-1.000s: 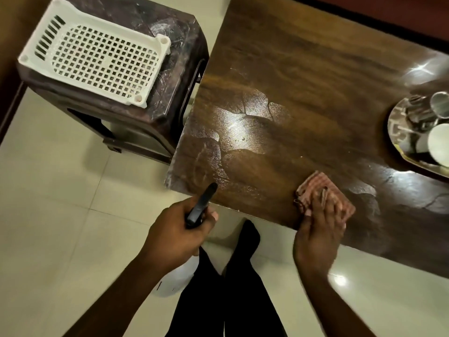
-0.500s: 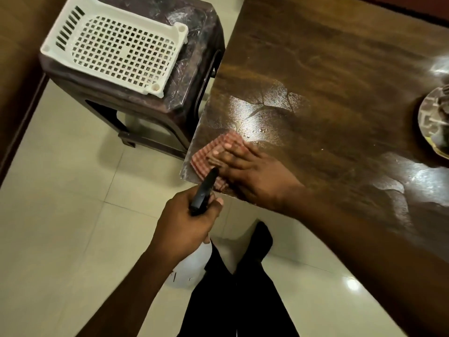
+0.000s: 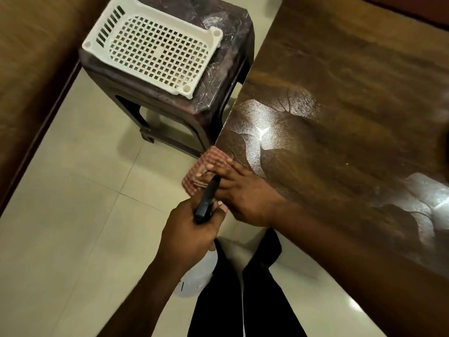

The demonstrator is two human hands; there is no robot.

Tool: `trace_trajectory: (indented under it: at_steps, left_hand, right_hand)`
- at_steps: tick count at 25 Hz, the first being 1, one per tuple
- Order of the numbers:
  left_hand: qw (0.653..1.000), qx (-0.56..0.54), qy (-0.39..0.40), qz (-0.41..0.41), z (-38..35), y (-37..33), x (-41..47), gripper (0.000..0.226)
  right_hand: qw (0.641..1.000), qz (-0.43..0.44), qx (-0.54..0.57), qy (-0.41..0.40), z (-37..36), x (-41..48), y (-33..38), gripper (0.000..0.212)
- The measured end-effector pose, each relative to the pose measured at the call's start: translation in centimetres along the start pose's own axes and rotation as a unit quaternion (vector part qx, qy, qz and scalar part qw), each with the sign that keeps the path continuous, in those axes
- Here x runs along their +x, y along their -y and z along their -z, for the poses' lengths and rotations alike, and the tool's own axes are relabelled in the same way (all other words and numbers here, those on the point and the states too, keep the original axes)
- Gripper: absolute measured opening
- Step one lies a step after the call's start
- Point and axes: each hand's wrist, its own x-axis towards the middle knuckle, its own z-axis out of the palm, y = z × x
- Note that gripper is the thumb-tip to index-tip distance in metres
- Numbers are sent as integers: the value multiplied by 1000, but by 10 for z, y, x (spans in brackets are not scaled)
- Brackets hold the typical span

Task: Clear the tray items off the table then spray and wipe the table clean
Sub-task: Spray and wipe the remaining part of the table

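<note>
My right hand [image 3: 240, 190] presses a red-checked cloth [image 3: 206, 166] flat on the near left corner of the dark wooden table [image 3: 352, 98]; part of the cloth hangs past the table edge. Wet streaks shine on the wood just beyond the cloth. My left hand [image 3: 189, 229] is closed around a spray bottle: its black nozzle [image 3: 207, 200] points toward the cloth, and its white body [image 3: 196, 278] hangs below my wrist, over the floor.
A dark plastic stool [image 3: 218, 98] stands against the table's left side with a white perforated basket [image 3: 153, 47] on top. Cream floor tiles lie to the left. My black-trousered legs [image 3: 243, 300] stand at the table's near edge. A brown wall runs along the far left.
My right hand has swept the cloth from the near middle of the table leftward to the corner, where it overhangs the edge. The view has shifted left; the metal tray is out of sight.
</note>
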Motion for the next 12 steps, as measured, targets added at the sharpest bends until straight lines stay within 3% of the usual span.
trace_trajectory:
  at_steps: [3,5,8,12]
  left_hand:
    - [999,-38,-5,-5,3,4,1,14]
    - [998,-61,-5,-2,3,8,-3,8]
    - [996,-89,-5,-2,2,14,-8,7]
    - [994,-108,-31,-4,7,20,-13,16]
  right_hand:
    - [1000,3,5,23,18,12,-24,52]
    - [993,-118,16,5,34,29,-42,61]
    - [954,-290,48,-55,58,48,-65,58]
    - [943,-316,70,-74,41,39,-23,64]
